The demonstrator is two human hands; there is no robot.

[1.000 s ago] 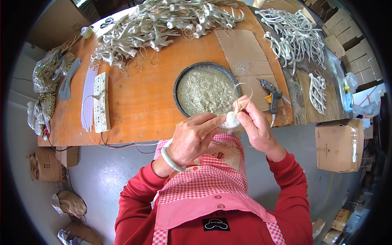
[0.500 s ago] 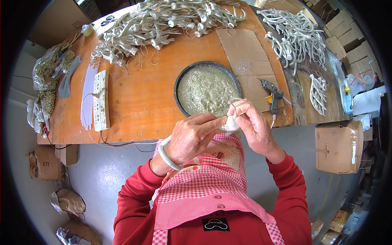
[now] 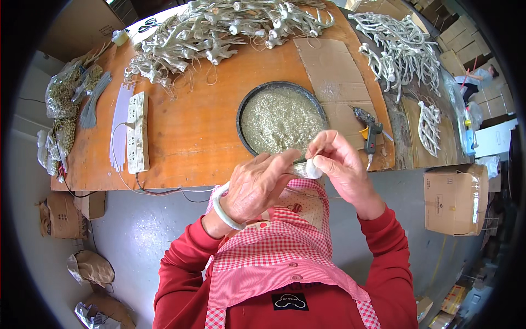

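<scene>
At the table's near edge, your left hand (image 3: 257,183) and right hand (image 3: 337,164) both pinch the small white piece (image 3: 313,169); loosen up and it drops past the glitter pan (image 3: 249,107).

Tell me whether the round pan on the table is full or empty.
Full. The round dark pan is covered rim to rim with pale glittery grains, so none of its bottom shows. It sits flat on the orange table.

Bright, even daylight with soft shadows, sharp at the centre, strong fisheye bending and black vignette at the rim.
</scene>
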